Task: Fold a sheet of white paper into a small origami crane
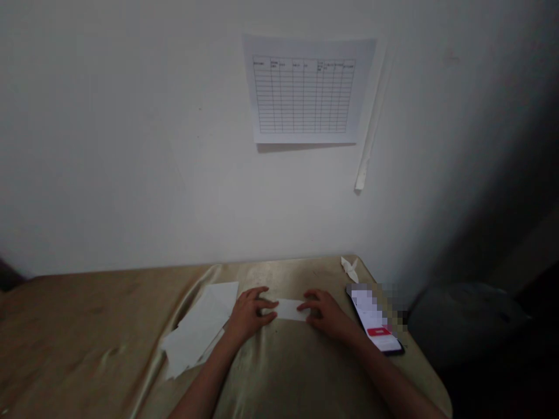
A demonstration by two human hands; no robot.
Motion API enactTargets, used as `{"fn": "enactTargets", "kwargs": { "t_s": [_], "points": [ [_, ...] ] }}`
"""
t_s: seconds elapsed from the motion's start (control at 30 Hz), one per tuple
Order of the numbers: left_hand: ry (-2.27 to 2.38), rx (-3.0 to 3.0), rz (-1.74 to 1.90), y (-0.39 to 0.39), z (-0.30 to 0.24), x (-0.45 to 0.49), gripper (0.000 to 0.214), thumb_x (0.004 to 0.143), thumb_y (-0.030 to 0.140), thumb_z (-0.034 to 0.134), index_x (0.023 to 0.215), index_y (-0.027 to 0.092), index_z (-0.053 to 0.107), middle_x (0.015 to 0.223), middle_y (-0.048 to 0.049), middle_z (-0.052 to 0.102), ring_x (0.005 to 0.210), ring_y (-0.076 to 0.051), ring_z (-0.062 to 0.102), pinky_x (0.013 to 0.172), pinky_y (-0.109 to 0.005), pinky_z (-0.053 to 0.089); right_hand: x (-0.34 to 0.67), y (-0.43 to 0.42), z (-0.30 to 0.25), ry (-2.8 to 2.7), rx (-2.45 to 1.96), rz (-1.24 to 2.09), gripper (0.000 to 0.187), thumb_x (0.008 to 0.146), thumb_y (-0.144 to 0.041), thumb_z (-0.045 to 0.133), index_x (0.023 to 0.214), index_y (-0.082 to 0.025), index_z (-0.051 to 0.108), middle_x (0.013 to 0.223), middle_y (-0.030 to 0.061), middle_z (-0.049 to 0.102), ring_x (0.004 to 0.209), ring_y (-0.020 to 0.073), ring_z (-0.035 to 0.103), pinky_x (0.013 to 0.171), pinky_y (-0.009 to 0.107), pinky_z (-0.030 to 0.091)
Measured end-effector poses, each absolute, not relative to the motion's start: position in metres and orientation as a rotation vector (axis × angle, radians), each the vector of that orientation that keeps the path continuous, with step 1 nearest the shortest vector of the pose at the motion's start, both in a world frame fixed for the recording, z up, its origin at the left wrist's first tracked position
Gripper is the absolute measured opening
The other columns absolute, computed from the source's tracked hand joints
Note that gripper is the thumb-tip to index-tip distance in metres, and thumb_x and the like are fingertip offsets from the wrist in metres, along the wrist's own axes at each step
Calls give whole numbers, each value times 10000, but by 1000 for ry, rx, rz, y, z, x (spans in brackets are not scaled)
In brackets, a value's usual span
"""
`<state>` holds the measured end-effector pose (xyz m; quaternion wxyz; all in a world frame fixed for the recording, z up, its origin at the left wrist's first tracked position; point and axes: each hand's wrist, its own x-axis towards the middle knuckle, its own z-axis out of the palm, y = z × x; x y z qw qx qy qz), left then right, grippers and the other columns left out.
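A small folded strip of white paper (289, 309) lies on the tan cloth-covered table (87, 326), between my two hands. My left hand (248, 311) rests at the strip's left end, fingers bent and pressing down on it. My right hand (325, 311) presses its right end in the same way, fingers curled onto the paper. Both forearms reach in from the bottom edge.
A loose stack of white sheets (198, 331) lies left of my left hand. A phone (375, 320) with a lit screen lies to the right, near the table's edge. A small folded paper piece (350, 267) sits at the far right corner. A printed grid sheet (305, 93) hangs on the wall.
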<state>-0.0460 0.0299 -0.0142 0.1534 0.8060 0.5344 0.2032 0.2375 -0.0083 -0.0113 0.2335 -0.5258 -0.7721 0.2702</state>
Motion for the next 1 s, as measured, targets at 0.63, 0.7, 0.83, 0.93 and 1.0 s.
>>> {"fn": "enactTargets", "kwargs": {
  "t_s": [0.63,0.7,0.83,0.93,1.0],
  "points": [
    [1850,2291,530,7,-10,-6,521,650,523,822,1096,271,726,1416,-81,574,1371,-365,418,1153,-520,280,193,-11,-10,-2067,-1734,409,358,786,-482,721,1107,-338,656,1329,59,536,1313,302,415,1166,493,176],
    [1869,2269,495,5,-8,-2,523,663,517,809,1114,274,699,1439,-85,550,1396,-366,385,1161,-538,247,190,-7,-12,-2055,-1789,413,383,773,-508,730,1111,-345,651,1363,55,519,1337,310,394,1177,517,129],
    [1889,2225,439,3,-4,2,497,675,489,786,1106,270,669,1466,-86,514,1426,-365,340,1168,-557,203,187,-1,-14,-2056,-1824,470,434,751,-496,743,1147,-356,633,1410,55,491,1370,318,359,1178,555,77],
    [1896,2201,423,4,-3,2,501,673,471,778,1115,268,658,1469,-85,506,1429,-362,337,1172,-558,191,187,0,-15,-2051,-1841,507,448,730,-448,751,1153,-361,631,1428,50,472,1388,320,337,1176,565,53],
    [1885,2193,426,4,-2,1,487,675,440,777,1115,267,659,1470,-83,505,1428,-353,342,1175,-550,189,187,1,-15,-2043,-1843,529,457,716,-406,753,1156,-368,633,1431,42,463,1394,313,331,1176,557,45]
  ]
}}
